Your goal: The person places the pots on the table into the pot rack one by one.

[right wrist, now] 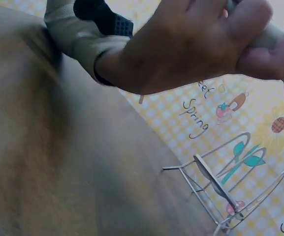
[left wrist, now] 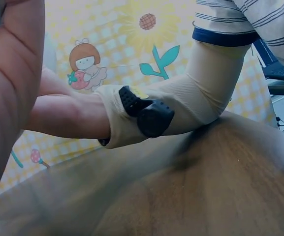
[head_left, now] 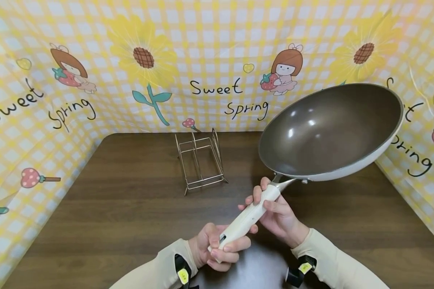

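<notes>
A deep frying pan (head_left: 332,132) with a brown inside and pale outside is held up, tilted, at the right of the head view. Its white handle (head_left: 247,214) slants down towards the person. My left hand (head_left: 220,247) grips the handle's lower end, where a slot shows. Nearer the pan, my right hand (head_left: 278,218) holds the handle with fingers and thumb around it. The right wrist view shows the left hand (right wrist: 191,46) curled around the handle (right wrist: 269,37). In the left wrist view the pan itself is out of sight.
A metal wire rack (head_left: 201,160) stands on the dark wooden table (head_left: 130,216), left of the pan. Behind and beside the table hangs a yellow checked cloth (head_left: 217,44) with printed flowers and lettering. Both forearms wear pale sleeves (head_left: 340,257) with black wrist cameras.
</notes>
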Action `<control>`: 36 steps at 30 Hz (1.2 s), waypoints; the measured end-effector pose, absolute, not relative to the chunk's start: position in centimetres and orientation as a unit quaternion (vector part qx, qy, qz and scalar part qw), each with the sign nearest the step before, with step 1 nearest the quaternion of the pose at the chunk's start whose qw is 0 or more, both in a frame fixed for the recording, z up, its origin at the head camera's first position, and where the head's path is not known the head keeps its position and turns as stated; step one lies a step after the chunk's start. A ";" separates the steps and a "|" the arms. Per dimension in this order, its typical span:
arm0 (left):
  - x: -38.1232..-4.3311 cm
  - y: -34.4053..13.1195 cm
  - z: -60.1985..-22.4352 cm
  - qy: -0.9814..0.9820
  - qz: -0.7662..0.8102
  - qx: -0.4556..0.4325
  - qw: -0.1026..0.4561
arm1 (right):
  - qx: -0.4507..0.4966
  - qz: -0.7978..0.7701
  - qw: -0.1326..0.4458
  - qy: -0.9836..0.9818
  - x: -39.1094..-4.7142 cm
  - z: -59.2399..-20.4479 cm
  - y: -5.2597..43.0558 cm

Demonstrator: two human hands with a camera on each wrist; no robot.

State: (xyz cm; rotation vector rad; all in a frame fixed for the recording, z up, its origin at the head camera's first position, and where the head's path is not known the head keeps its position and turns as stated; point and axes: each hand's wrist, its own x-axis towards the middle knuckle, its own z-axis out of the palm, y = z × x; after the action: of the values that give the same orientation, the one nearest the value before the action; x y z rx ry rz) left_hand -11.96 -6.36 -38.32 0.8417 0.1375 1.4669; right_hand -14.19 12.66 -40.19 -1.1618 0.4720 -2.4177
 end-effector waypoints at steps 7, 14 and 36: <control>-11.9 -6.1 -38.6 0.032 0.652 0.384 0.653 | -0.409 -0.865 0.196 0.216 -14.7 -39.7 12.3; -12.2 -6.3 -39.0 0.071 0.651 0.393 0.646 | -0.403 -0.860 0.195 0.244 -15.0 -38.9 11.9; -10.9 -6.6 -38.6 0.311 0.727 0.318 0.523 | -0.388 -0.835 0.238 0.310 -15.7 -37.6 12.5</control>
State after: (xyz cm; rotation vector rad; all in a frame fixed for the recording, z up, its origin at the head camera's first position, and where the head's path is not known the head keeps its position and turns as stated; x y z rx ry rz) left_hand -10.89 -6.59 -38.58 0.7615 0.7451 1.7407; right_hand -15.66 12.52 -37.60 -1.0617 0.8495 -2.2867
